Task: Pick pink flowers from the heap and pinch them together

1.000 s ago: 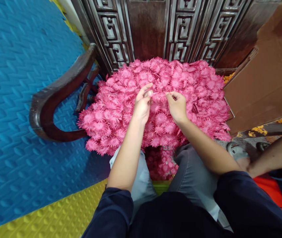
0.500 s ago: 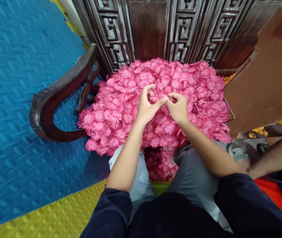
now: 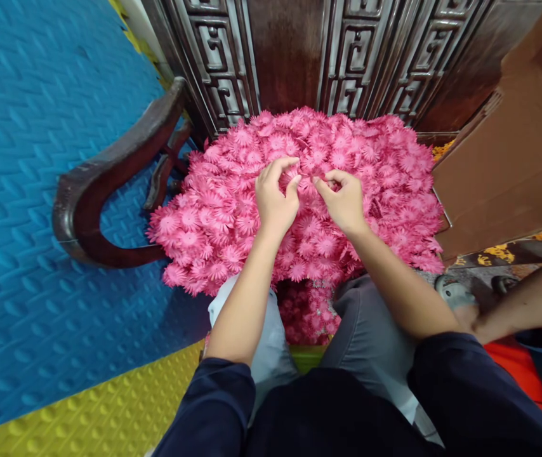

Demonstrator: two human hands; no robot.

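A broad heap of pink artificial flowers with thin pointed petals lies before my knees. Over its middle, my left hand is curled, thumb and forefinger around a pink flower that blends with the heap behind. My right hand pinches at a darker pink flower piece between thumb and forefinger. A short gap separates the two hands, with pink petals showing in it. Whether both hands grip the same piece is hard to make out.
A curved dark wooden armrest stands left, by blue matting. Carved dark wood panelling rises behind the heap. Brown cardboard leans at right, near another person's arm. More pink flowers lie below, between my knees.
My hands were touching at the thumbs and have drawn apart. The left moved slightly left, its thumb pulling back. Between them the darker pink piece shows more plainly.
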